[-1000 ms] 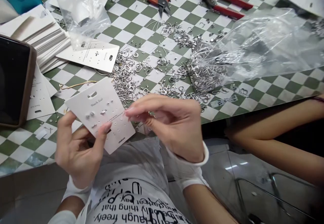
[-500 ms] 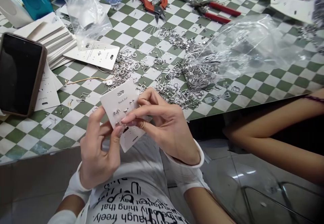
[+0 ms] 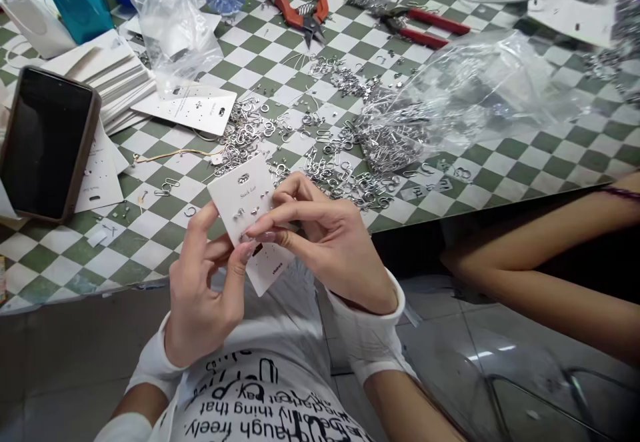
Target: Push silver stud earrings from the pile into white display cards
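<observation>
A white earring card (image 3: 236,189) with printed text and several small silver studs on it is held tilted in front of the table edge. My left hand (image 3: 203,289) grips its left side, thumb on the front and fingers behind. With thumb and index finger pinched, my right hand (image 3: 330,242) is at the card's middle, at a small silver earring (image 3: 244,235) that its fingertips partly hide. Below my fingers, the card's lower part (image 3: 270,269) shows a dark slot and small holes. Just beyond the card lies a pile of silver earring pieces (image 3: 245,135).
A phone (image 3: 47,142) leans by stacked white cards (image 3: 115,75) at the left. Orange-handled pliers (image 3: 305,15) and red-handled cutters (image 3: 425,25) lie at the back. A clear bag (image 3: 480,89) spills silver pieces (image 3: 390,139). Another person's arm (image 3: 540,249) rests at the right.
The card and my left hand have shifted slightly to the right in view. My right fingertips remain at the card's middle, still pinched. The table items look unmoved.
</observation>
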### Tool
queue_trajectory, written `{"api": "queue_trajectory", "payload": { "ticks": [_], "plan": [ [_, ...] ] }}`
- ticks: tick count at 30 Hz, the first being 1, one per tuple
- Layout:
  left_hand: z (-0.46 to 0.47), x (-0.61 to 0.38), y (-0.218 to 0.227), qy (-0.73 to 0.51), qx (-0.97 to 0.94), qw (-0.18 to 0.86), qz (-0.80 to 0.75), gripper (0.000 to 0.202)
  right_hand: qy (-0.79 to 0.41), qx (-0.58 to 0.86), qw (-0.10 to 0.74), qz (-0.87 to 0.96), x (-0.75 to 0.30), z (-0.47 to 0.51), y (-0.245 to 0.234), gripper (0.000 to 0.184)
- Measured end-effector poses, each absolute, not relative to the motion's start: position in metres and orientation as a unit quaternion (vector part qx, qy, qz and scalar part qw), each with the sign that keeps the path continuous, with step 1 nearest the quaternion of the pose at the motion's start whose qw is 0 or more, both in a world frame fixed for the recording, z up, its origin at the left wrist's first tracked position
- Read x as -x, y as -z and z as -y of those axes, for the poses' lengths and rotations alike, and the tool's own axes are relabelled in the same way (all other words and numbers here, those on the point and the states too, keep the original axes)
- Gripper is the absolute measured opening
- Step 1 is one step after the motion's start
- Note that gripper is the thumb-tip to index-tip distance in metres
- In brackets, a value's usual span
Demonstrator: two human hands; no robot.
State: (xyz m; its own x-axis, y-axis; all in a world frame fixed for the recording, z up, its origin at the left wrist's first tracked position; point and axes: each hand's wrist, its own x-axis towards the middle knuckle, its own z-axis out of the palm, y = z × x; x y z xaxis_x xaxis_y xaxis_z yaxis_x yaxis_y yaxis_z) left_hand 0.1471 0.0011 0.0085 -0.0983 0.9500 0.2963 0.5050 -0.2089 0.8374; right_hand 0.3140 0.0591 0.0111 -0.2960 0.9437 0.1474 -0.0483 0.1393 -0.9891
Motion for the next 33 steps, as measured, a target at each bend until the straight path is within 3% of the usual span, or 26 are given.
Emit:
{"api": "queue_trajectory", "payload": {
  "ticks": [11,14,18,23,28,33],
  "plan": [
    [-0.004,-0.154,-0.012,-0.480,-0.588,0.326,-0.563,0.052,-0.520,0.400,0.447,0.608,-0.315,-0.061,-0.014,0.021],
    [-0.007,-0.154,-0.014,-0.487,-0.574,0.316,-0.578,0.044,-0.510,0.404,0.447,0.614,-0.315,-0.060,-0.014,0.019],
    [-0.009,-0.153,-0.016,-0.499,-0.547,0.326,-0.588,0.017,-0.473,0.415,0.510,0.586,-0.313,-0.055,-0.011,0.029],
    [-0.007,-0.154,-0.013,-0.512,-0.502,0.354,-0.601,0.030,-0.422,0.431,0.533,0.593,-0.305,-0.045,-0.011,0.040],
    [-0.001,-0.145,-0.004,-0.555,-0.455,0.376,-0.586,0.026,-0.404,0.402,0.571,0.591,-0.301,-0.041,-0.016,0.044],
    [0.001,-0.120,0.004,-0.705,-0.400,0.245,-0.532,0.045,-0.387,0.397,0.586,0.591,-0.304,-0.046,-0.014,0.040]
  ]
}}
